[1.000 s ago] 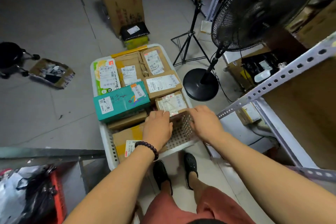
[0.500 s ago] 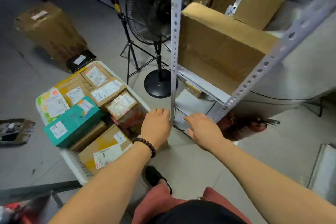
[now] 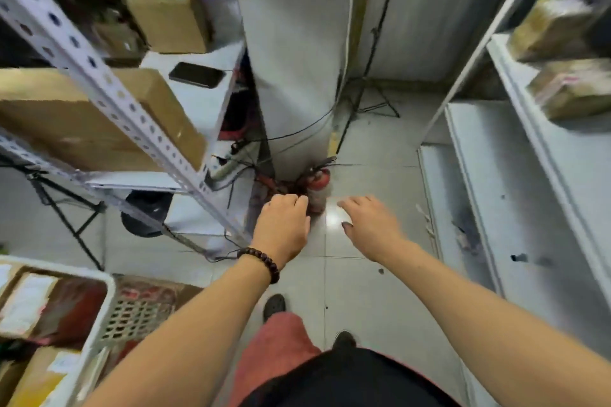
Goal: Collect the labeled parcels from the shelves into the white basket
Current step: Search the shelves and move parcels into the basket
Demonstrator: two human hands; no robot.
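Grey floor tiles (image 3: 363, 291) ran down a narrow aisle between two metal shelving units, ending at a pale pillar (image 3: 291, 59) with a red fire extinguisher (image 3: 319, 188) at its foot. Both arms were stretched forward over the aisle. The left hand (image 3: 281, 228), with a bead bracelet (image 3: 261, 263) at the wrist, had its fingers (image 3: 291, 200) loosely curled round nothing. The right hand (image 3: 370, 228) was spread and relaxed, likewise empty.

The white basket (image 3: 99, 301) stood at the lower left, close to the person's left side, and already held packed parcels (image 3: 26, 304). Taped parcels (image 3: 562, 26) lay on the right-hand shelves (image 3: 529, 192), too blurred for any label to be read. Brown boxes (image 3: 82, 119) and a dark phone (image 3: 196, 74) lay on the left unit (image 3: 109, 89).

The step in hand looked like choosing the next pick. To do it well, the person would need to steady the head, check for a label before lifting, and take a box with both hands under its ends. It would also help to keep the basket within reach and step clear of the cables near the pillar.
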